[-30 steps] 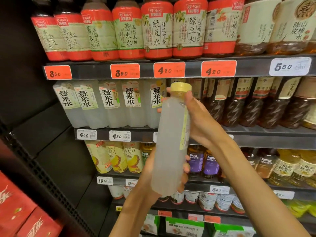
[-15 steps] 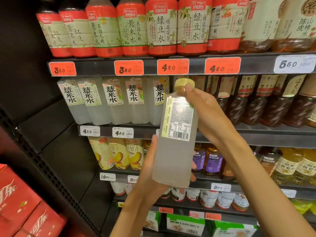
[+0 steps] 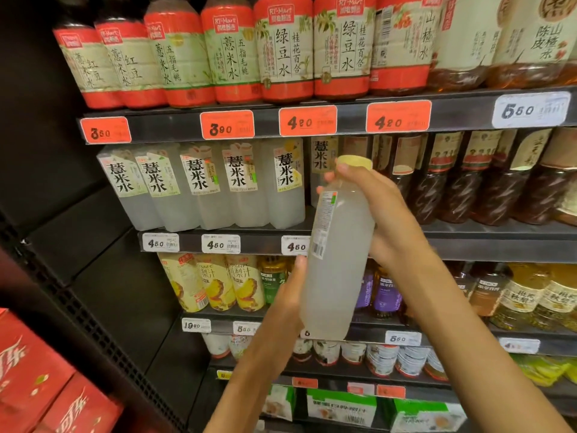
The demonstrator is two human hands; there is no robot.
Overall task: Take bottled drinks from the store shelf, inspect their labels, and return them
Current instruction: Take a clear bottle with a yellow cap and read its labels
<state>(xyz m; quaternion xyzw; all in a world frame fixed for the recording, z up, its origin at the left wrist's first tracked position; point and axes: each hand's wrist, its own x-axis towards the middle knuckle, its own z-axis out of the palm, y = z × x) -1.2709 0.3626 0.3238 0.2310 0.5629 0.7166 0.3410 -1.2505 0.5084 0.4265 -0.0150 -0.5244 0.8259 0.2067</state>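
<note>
Shelves (image 3: 468, 239) are evenly lit from above; the nine o'clock side is shadowed, edges bowed and softened.

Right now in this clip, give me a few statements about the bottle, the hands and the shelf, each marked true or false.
1. Both hands hold one cloudy bottle. True.
2. The bottle's cap is red. False: it is pale yellow.
3. The right hand grips the bottle's upper part. True.
4. The left hand rests on a price tag. False: it holds the bottle's lower part.
5. The printed label with the barcode faces the camera squarely. False: it sits at the bottle's left edge, turned away.
</note>
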